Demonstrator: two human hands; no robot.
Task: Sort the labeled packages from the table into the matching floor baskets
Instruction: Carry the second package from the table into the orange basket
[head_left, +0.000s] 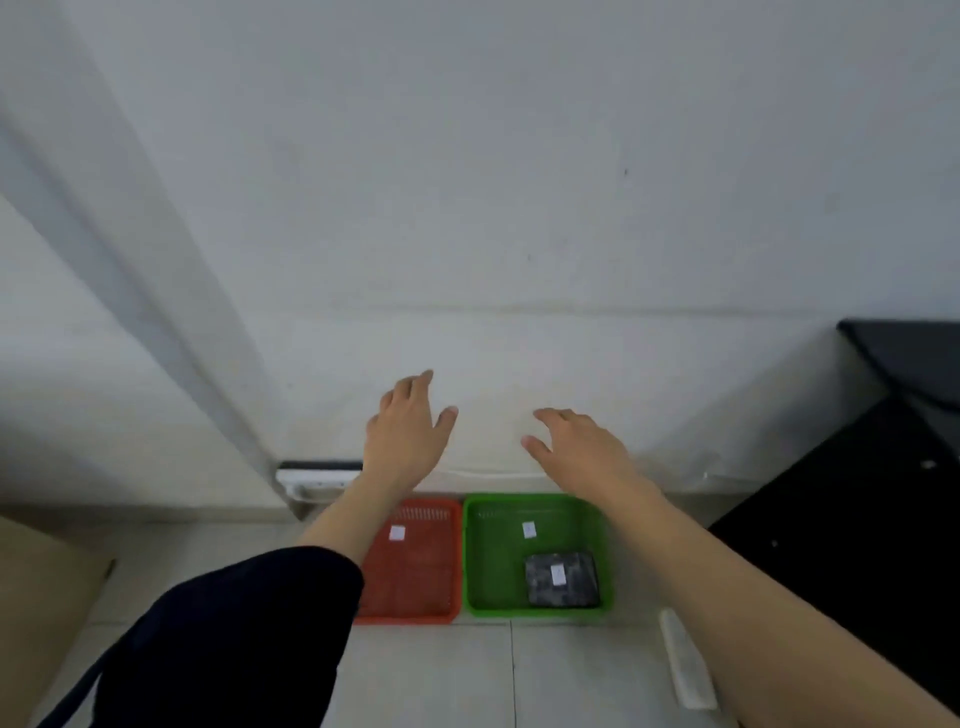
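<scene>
Two baskets stand side by side on the floor against the wall. The red basket (415, 613) on the left holds only a small white label. The green basket (472, 561) on the right has a white label near its far wall and a dark grey package (540, 587) with a white label in its near right corner. My left hand (405, 436) and my right hand (576, 447) are stretched out above and beyond the baskets, fingers apart, holding nothing. My left arm covers the red basket's left edge.
A black table (893, 467) stands at the right. A white power strip (317, 480) lies at the wall's foot left of the baskets. A white flat object (685, 665) lies on the floor tiles near my right arm. A brown cardboard surface (36, 597) is at the left.
</scene>
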